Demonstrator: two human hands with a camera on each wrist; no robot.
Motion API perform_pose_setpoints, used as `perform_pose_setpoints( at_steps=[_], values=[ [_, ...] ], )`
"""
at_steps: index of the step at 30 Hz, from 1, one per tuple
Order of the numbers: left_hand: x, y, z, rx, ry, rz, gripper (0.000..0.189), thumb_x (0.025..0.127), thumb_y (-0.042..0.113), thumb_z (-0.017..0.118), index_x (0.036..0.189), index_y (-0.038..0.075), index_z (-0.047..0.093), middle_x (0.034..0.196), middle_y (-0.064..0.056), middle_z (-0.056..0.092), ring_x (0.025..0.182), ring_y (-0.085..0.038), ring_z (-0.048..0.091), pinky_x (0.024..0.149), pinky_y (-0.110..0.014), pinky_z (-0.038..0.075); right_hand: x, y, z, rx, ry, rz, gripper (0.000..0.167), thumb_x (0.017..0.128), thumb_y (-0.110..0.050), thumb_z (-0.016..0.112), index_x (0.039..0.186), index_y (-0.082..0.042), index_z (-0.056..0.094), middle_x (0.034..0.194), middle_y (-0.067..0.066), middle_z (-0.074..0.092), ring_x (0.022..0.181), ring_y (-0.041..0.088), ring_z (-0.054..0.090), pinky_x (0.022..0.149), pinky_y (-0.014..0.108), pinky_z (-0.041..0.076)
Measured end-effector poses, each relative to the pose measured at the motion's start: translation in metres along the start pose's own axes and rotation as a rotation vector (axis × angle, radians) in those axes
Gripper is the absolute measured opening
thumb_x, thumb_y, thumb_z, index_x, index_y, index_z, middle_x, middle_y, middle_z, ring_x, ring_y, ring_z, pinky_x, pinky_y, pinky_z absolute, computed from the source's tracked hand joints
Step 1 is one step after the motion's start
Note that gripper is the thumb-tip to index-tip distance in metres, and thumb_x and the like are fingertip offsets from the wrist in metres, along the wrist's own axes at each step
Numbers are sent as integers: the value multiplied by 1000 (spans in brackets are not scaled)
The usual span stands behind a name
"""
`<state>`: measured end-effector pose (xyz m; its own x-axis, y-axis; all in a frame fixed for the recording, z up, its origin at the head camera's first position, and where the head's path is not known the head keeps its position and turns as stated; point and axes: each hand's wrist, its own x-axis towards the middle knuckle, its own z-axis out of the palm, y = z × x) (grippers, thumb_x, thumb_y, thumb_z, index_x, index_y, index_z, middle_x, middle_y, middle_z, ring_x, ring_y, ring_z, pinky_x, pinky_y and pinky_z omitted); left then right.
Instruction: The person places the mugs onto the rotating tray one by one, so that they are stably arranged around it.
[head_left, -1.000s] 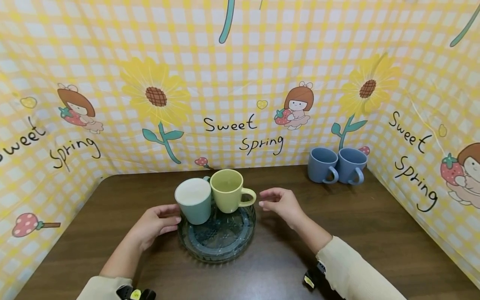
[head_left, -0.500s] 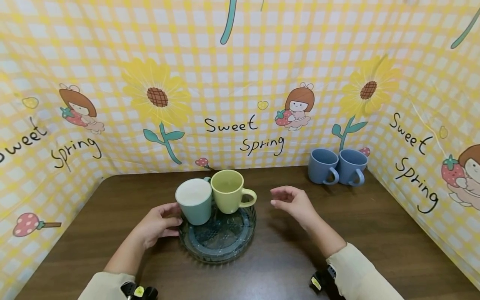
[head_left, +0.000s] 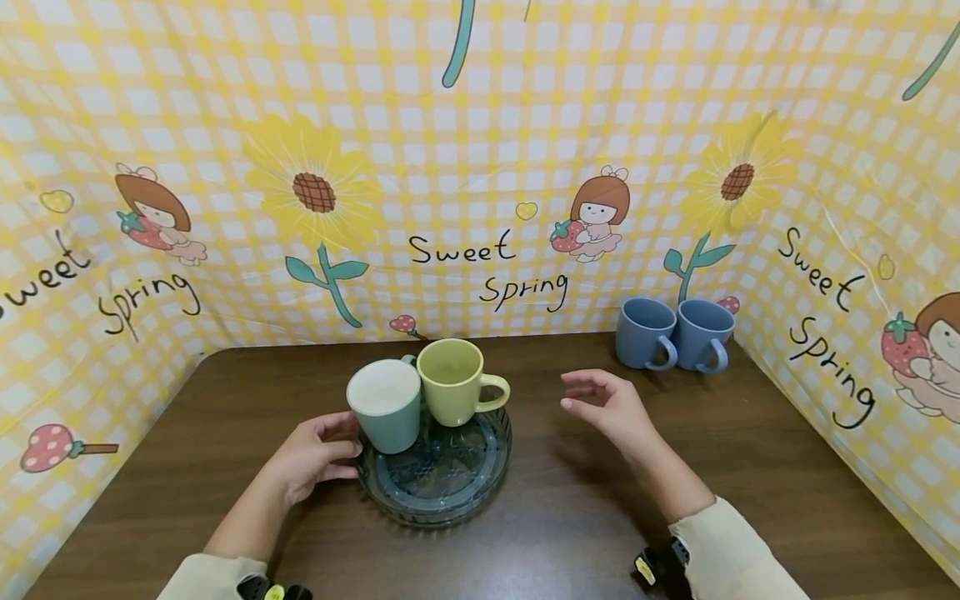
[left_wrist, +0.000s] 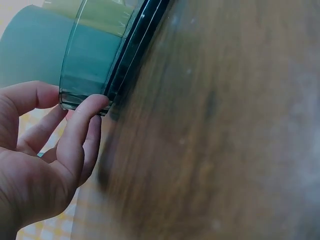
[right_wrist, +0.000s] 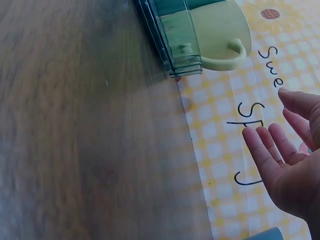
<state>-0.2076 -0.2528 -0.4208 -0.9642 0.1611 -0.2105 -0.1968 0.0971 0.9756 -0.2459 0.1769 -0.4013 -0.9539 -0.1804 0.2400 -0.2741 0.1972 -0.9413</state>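
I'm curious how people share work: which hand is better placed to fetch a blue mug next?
Probably the right hand: it's empty and closer to the blue mugs; the left hand touches the glass dish.

Ahead of my right hand [head_left: 611, 408] and a little to its right, a blue cylindrical mug [head_left: 643, 335] with a looped handle stands just beside a matching blue mug [head_left: 699, 337]. A dark brown wood-grain worktop [head_left: 780, 450] spreads beneath. Behind hangs a yellow-and-white checked cloth [head_left: 457, 175] with black "Sweet Spring" lettering [head_left: 461, 249]: a printed yellow sunflower [head_left: 313, 192] is ahead of my left hand [head_left: 311, 458], a brown-haired cartoon girl [head_left: 598, 208] ahead of my right.
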Motion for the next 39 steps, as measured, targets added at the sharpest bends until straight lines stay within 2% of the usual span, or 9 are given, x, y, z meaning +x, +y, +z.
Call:
perform_pose_setpoints(
  at_steps=[6, 10, 14, 17, 25, 32, 39],
  values=[
    [-2, -3, 1, -16, 12, 5, 65, 90, -4, 58, 147, -12, 27, 145, -28, 31, 98, -19, 60, 73, -38, 60, -2, 4, -9, -20, 27, -62, 38, 84, -4, 77, 119, 2, 64, 112, 13, 67, 105, 29, 63, 80, 24, 54],
    [-4, -4, 2, -20, 23, 8, 65, 90, -4, 58, 146, -12, 28, 145, -28, 31, 97, -19, 60, 74, -38, 60, -4, 7, -13, -14, 82, -153, 35, 83, 0, 76, 116, 6, 64, 112, 13, 66, 100, 22, 64, 81, 25, 55],
    [-4, -5, 4, -24, 34, 5, 65, 89, -4, 59, 146, -12, 29, 145, -28, 31, 97, -20, 60, 74, -39, 60, -6, 7, -17, 16, 161, -220, 32, 82, 6, 74, 112, 9, 64, 113, 18, 62, 97, 23, 65, 80, 24, 57],
    [-6, -6, 5, -25, 41, 3, 64, 89, -5, 60, 145, -12, 30, 145, -28, 31, 97, -19, 59, 75, -39, 60, -6, 5, -20, 26, 203, -220, 31, 82, 6, 75, 111, 8, 66, 111, 18, 62, 96, 23, 65, 79, 23, 56],
    [-8, -7, 6, -40, 53, 17, 63, 88, -6, 59, 144, -12, 30, 143, -26, 31, 97, -17, 57, 73, -39, 60, -9, 4, -34, -4, 240, -209, 34, 83, 4, 74, 115, 8, 64, 103, -7, 66, 98, 20, 65, 81, 20, 55],
    [-9, -7, 7, -51, 62, 15, 65, 88, -7, 59, 145, -12, 29, 143, -25, 31, 96, -17, 57, 73, -40, 60, -11, 4, -44, -2, 230, -204, 41, 83, 6, 74, 120, 11, 57, 107, -6, 64, 99, 14, 63, 81, 20, 55],
    [-11, -8, 8, -68, 55, 26, 65, 87, -7, 60, 144, -12, 29, 143, -25, 31, 97, -19, 58, 74, -41, 60, -10, 7, -53, -28, 234, -199, 48, 82, 8, 74, 125, 5, 53, 113, -2, 58, 100, 9, 60, 82, 21, 55]
  ],
)
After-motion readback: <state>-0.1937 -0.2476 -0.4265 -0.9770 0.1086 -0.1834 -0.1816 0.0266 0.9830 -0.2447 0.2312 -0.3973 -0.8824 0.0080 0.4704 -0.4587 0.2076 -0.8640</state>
